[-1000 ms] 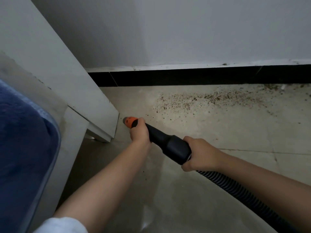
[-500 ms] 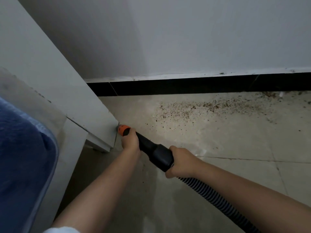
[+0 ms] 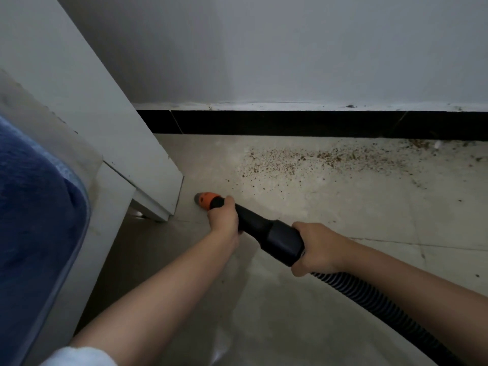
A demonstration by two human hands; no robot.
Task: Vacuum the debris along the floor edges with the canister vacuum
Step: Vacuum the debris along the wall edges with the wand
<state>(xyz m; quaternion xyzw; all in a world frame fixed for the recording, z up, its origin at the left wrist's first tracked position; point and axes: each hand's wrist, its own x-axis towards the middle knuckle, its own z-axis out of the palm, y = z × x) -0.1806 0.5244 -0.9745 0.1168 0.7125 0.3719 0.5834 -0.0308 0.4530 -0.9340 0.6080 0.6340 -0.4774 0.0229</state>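
1. At 9 o'clock I see a blue blanket (image 3: 34, 220) lying on a pale furniture frame (image 3: 87, 107) that slants down to the floor (image 3: 290, 313).
2. Just right of the frame's lower corner, the vacuum's orange nozzle tip (image 3: 206, 198) sits low near the floor; I cannot tell whether it touches.
3. My left hand (image 3: 223, 220) has its fingers clenched round the black wand (image 3: 264, 231) right behind that tip.
4. My right hand (image 3: 317, 247) grasps the wand's thick rear collar, where the ribbed hose (image 3: 375, 305) runs off toward 5 o'clock.
5. The brown debris (image 3: 317, 162) lies scattered toward 1 o'clock, along the black baseboard (image 3: 290, 122), well apart from the nozzle.
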